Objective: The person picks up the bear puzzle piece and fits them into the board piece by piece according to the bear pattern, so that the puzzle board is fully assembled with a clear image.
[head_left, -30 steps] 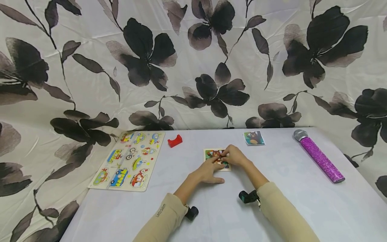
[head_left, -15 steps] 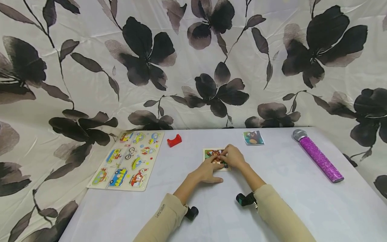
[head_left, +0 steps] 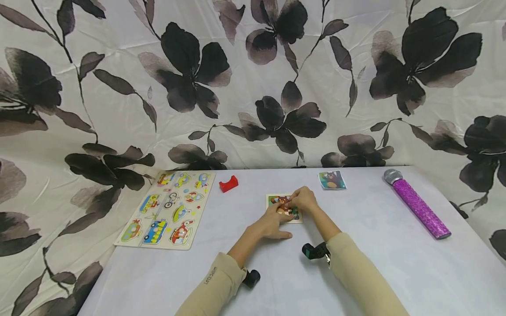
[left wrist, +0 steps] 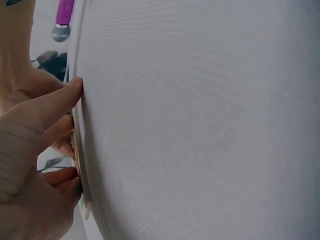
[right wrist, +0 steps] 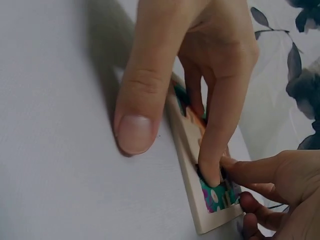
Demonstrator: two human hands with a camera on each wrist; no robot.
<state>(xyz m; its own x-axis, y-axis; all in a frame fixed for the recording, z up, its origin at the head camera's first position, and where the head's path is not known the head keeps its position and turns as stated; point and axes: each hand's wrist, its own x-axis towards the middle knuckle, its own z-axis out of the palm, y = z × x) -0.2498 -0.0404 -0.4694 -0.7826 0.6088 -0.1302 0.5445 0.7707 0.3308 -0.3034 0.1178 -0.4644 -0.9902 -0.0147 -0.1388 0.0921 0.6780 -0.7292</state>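
A small wooden bear puzzle (head_left: 270,202) lies flat on the table, its pale frame (right wrist: 187,175) also showing in the right wrist view. My left hand (head_left: 270,223) rests on it, index finger (right wrist: 217,135) straight and pressing on the picture, thumb (right wrist: 137,127) spread toward the table just off the frame. From the right, my right hand (head_left: 306,201) bends its fingers at the upper right part of the picture, pinching a puzzle piece (right wrist: 223,174) next to the left index fingertip. Both hands cover much of the bear.
A larger vehicle puzzle board (head_left: 164,215) lies at left, with a red plastic piece (head_left: 229,184) beside it. Behind the right hand lies a bear picture card (head_left: 332,180). A glittery purple microphone (head_left: 421,206) lies at right. The floral cloth (head_left: 276,118) hangs behind the table.
My right hand, wrist and sleeve have turned and shifted slightly left, fingers staying at the puzzle. The left hand stays in place.
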